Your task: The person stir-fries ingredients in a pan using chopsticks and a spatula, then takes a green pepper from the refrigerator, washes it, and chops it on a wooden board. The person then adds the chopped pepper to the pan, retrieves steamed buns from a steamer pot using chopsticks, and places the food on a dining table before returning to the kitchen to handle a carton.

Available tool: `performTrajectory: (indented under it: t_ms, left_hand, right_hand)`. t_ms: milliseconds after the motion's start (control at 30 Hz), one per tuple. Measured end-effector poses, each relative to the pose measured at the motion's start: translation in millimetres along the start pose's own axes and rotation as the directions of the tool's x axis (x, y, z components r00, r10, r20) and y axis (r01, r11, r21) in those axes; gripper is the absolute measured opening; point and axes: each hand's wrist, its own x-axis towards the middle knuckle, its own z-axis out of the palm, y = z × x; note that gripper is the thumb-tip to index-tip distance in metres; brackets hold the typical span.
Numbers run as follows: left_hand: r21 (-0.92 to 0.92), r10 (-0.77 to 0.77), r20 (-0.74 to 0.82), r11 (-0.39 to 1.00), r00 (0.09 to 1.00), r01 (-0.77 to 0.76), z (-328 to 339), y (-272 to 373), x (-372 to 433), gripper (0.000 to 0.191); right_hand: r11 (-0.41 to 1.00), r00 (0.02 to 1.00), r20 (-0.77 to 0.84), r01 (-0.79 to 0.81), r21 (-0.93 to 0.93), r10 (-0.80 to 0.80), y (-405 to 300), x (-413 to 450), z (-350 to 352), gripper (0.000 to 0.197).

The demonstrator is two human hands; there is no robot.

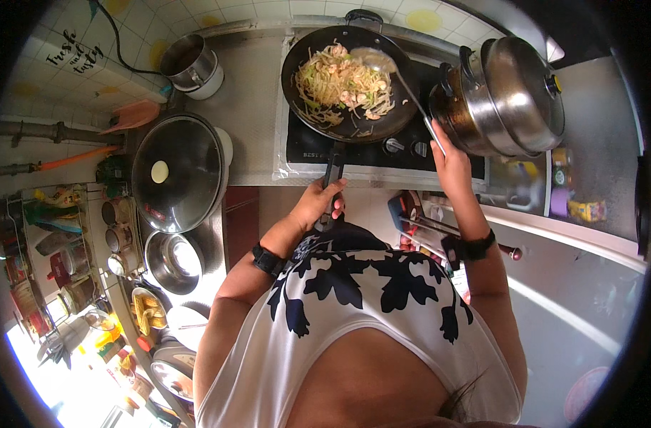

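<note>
A dark wok (368, 125) sits on the left part of a black gas stove (315, 150). My left hand (319, 202) is closed around its black handle (334, 166), which points toward me. In my right hand (452, 163) is the metal handle of a ladle (409, 95). The ladle's bowl lies at the far right of the wok, touching the food and partly coated with it. That food (336, 80) is a heap of pale shredded strips mixed with shrimp and green pieces, and a few bits lie apart on the bare wok surface.
Close on the right stands a tall stainless steamer pot (510, 96) with a lid. To the left are a small metal pot (186, 61), a large glass-lidded pan (178, 176) and a steel basin (174, 262). Stove knobs (406, 146) face me below the wok.
</note>
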Motion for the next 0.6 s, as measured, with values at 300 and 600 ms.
performTrajectory:
  t_ms: [300, 600]
  left_hand:
    - [0.001, -0.005, -0.026, 1.000, 1.000, 0.005, 2, 1, -1, 0.028]
    - [-0.029, 0.017, -0.022, 0.999, 1.000, -0.017, 3, -1, 1, 0.029]
  right_hand:
    - [0.971, 0.966, 0.252, -0.105, 0.215, 0.049, -22, -16, -18, 0.042]
    - [0.994, 0.986, 0.152, 0.082, -0.067, -0.072, -20, -10, 6, 0.046]
